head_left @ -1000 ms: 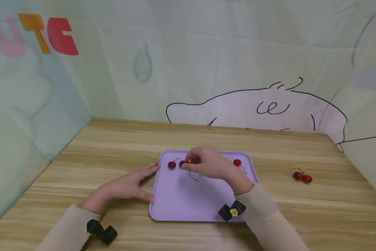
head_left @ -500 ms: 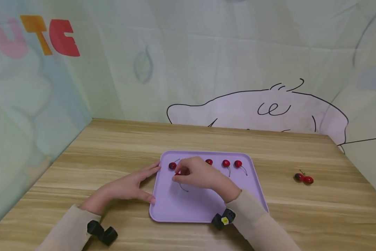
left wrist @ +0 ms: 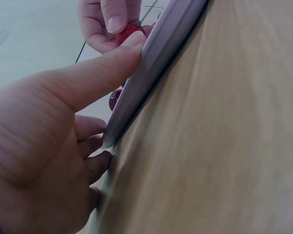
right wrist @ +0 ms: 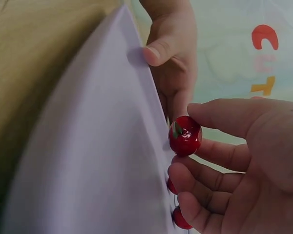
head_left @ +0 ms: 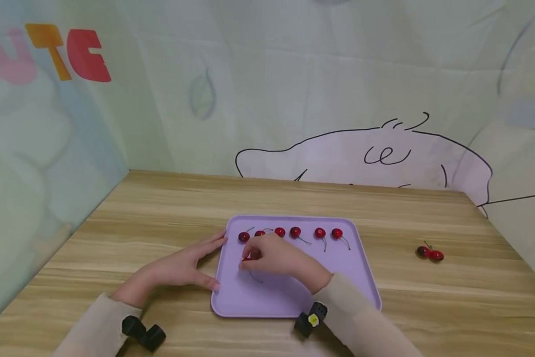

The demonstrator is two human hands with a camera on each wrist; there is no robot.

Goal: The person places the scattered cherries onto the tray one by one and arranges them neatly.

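The step in hand looks like setting a cherry (right wrist: 186,141) down: the right hand (head_left: 274,255) pinches it at or just over the left part of the tray (head_left: 276,300), on the near side of six cherries (head_left: 296,232) lined along the far edge. The left hand (head_left: 182,263), fingers spread, touches the tray's left edge. The next move seems to call for a steady, gentle release; two cherries (head_left: 436,256) lie towards the counter's (head_left: 182,198) right edge.
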